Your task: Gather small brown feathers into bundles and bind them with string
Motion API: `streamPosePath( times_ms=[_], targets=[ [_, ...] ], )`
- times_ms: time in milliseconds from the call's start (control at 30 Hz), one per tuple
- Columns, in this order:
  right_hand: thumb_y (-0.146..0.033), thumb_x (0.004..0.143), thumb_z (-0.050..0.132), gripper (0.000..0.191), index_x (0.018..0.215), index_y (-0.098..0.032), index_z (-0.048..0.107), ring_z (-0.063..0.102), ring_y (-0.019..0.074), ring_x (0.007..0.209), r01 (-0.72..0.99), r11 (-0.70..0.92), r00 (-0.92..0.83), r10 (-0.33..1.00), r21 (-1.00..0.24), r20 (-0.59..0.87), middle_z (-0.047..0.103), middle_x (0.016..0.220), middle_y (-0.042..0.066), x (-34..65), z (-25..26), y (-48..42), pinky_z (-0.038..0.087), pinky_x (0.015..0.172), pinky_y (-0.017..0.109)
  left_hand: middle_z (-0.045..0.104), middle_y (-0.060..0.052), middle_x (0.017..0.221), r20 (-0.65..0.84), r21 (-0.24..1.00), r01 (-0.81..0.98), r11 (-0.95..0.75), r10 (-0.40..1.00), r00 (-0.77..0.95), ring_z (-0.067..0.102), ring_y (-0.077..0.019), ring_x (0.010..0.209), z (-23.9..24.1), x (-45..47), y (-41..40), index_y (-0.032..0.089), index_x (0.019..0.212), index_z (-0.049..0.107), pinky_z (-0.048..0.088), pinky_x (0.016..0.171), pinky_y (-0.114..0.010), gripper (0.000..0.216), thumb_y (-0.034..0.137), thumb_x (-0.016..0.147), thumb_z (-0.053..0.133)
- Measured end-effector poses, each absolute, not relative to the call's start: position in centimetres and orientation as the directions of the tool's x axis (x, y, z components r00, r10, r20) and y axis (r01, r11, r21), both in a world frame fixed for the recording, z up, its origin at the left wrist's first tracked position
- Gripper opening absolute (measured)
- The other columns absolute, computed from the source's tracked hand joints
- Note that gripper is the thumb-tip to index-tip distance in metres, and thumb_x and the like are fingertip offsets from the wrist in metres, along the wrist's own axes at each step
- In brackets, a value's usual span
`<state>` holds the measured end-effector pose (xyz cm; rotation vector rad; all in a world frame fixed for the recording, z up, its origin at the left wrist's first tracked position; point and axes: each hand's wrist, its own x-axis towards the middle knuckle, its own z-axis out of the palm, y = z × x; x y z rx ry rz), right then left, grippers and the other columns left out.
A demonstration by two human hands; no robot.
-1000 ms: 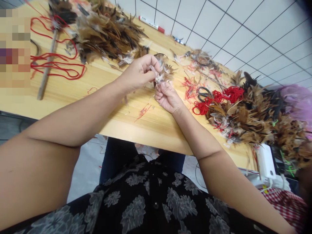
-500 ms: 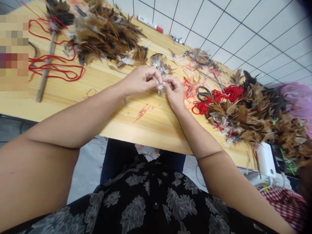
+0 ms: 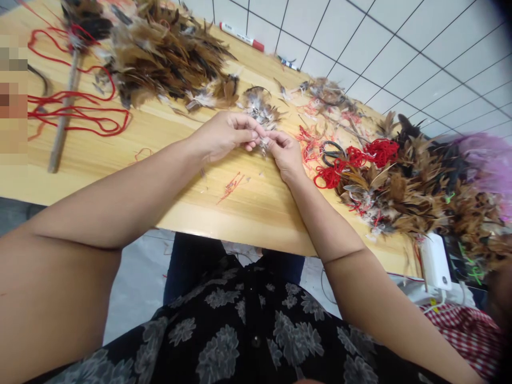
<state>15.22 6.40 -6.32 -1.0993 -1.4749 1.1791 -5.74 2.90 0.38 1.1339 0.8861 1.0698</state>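
Left hand (image 3: 224,136), right hand (image 3: 286,153) drawn level — pinching feather tuft (image 3: 264,142), scissors (image 3: 333,153) near

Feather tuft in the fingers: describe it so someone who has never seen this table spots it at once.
At the middle of the wooden table, the left hand and right hand meet. Their fingers pinch the feather tuft between them. It is tiny, pale and downy, unlike the brown feather pile beyond, and the only feathers held.
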Motion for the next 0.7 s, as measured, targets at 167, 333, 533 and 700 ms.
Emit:
streamPosePath(
  times_ms=[167, 333, 533, 700],
  targets=[
    [-0.070, 0.083, 0.101, 0.052, 0.107, -0.025, 0.090, 0.078, 0.0196, 0.097, 0.126, 0.192, -0.202, 0.966, -0.973, 0.164, 0.088, 0.107, 0.003, 15.4, -7.1, 6.9, 0.069, 0.097, 0.037, 0.082, -0.005, 0.081, -0.072, 0.962, -0.226, 0.156, 0.937, 0.341, 0.067, -0.0112, 0.070, 0.4, -6.4, 3.2, 0.015, 0.086, 0.089, 0.058, 0.078, -0.028, 0.035, -0.010, 0.106, 0.074],
    [-0.069, 0.092, 0.094, 0.050, 0.114, -0.025, 0.090, 0.075, 0.0191, 0.098, 0.203, 0.260, -0.242, 0.948, -0.944, 0.208, 0.085, 0.110, 0.004, 15.5, -8.1, 7.5, 0.067, 0.098, 0.037, 0.080, -0.005, 0.081, -0.018, 0.974, -0.204, 0.096, 0.935, 0.354, 0.074, -0.0164, 0.073, -0.6, -6.9, 3.7, 0.015, 0.087, 0.090, 0.061, 0.082, -0.033, 0.017, 0.003, 0.098, 0.096],
    [-0.064, 0.099, 0.090, 0.043, 0.115, -0.024, 0.091, 0.072, 0.0190, 0.097, 0.327, 0.306, -0.256, 0.939, -0.894, 0.228, 0.079, 0.105, 0.004, 15.3, -8.1, 7.5, 0.064, 0.093, 0.035, 0.085, -0.004, 0.088, 0.056, 0.998, -0.042, -0.045, 0.952, 0.301, 0.070, -0.0192, 0.082, -1.2, -6.9, 3.9, 0.020, 0.086, 0.090, 0.057, 0.086, -0.036, 0.017, 0.004, 0.091, 0.089],
    [-0.062, 0.099, 0.091, 0.042, 0.113, -0.023, 0.091, 0.070, 0.0189, 0.095, 0.370, 0.317, -0.240, 0.941, -0.873, 0.239, 0.078, 0.105, 0.004, 14.8, -7.7, 7.1, 0.065, 0.093, 0.036, 0.078, 0.001, 0.082, 0.115, 0.986, 0.091, -0.138, 0.968, 0.221, 0.065, -0.0197, 0.089, -0.9, -6.4, 3.6, 0.021, 0.097, 0.090, 0.047, 0.086, -0.032, 0.018, 0.005, 0.090, 0.087]
  ],
)
